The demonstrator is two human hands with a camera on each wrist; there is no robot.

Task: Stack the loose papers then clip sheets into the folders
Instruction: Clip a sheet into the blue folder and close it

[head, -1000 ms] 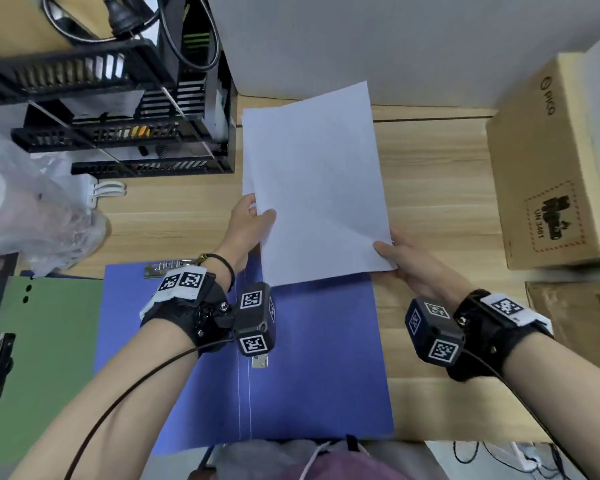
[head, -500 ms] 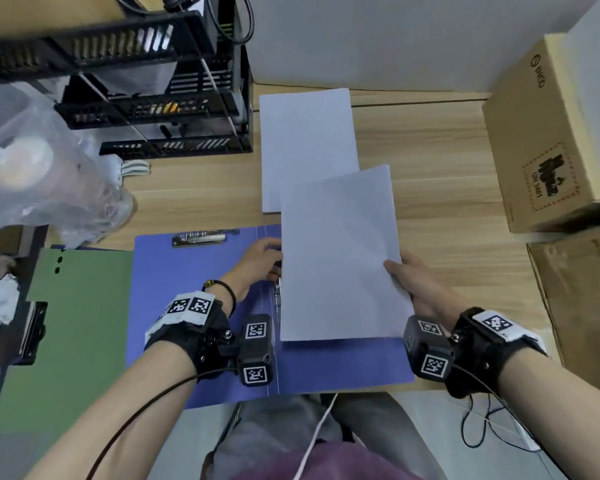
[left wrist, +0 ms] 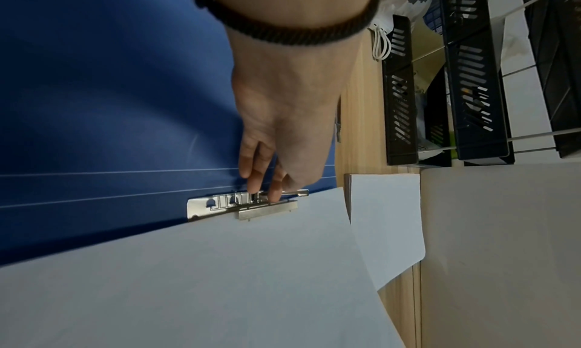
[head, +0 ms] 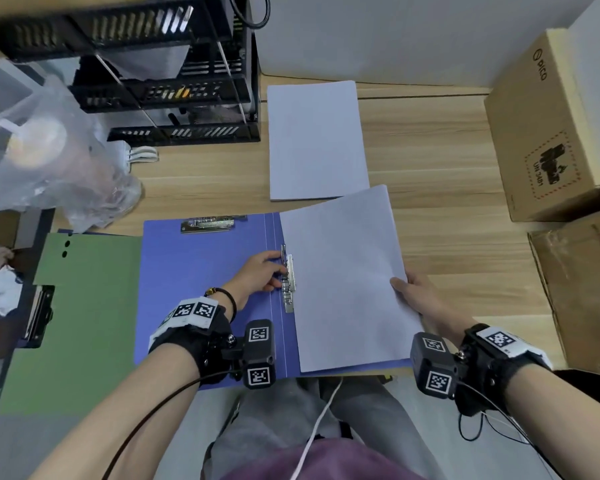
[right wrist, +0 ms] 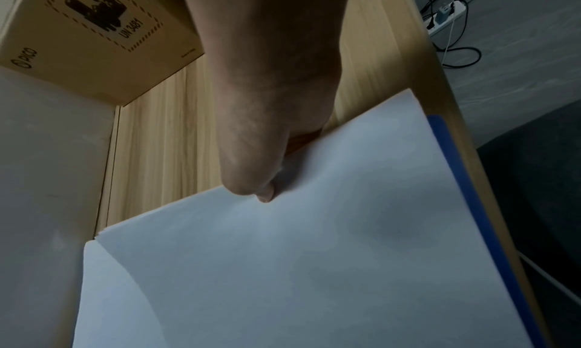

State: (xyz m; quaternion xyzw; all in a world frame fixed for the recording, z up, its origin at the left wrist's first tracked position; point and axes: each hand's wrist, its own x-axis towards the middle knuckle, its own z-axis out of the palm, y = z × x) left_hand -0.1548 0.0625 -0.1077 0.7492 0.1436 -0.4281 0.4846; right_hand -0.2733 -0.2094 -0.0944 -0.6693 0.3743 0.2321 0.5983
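Since a second ago the white sheet (head: 343,275) has come down from over the paper stack (head: 316,140) onto the open blue folder (head: 205,289), its left edge at the metal spring clip (head: 289,282). The right hand (head: 420,296) pinches the sheet's right edge; the left hand (head: 257,275) has moved to finger the clip. The cardboard box (head: 548,133) on the worktop (head: 447,133) reads "PICO" and "UN 3481".

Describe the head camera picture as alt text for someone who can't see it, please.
A person's right hand holds a white sheet over an open blue folder on a wooden desk, while the left hand fingers the folder's metal clip. A paper stack lies behind, a green folder to the left.
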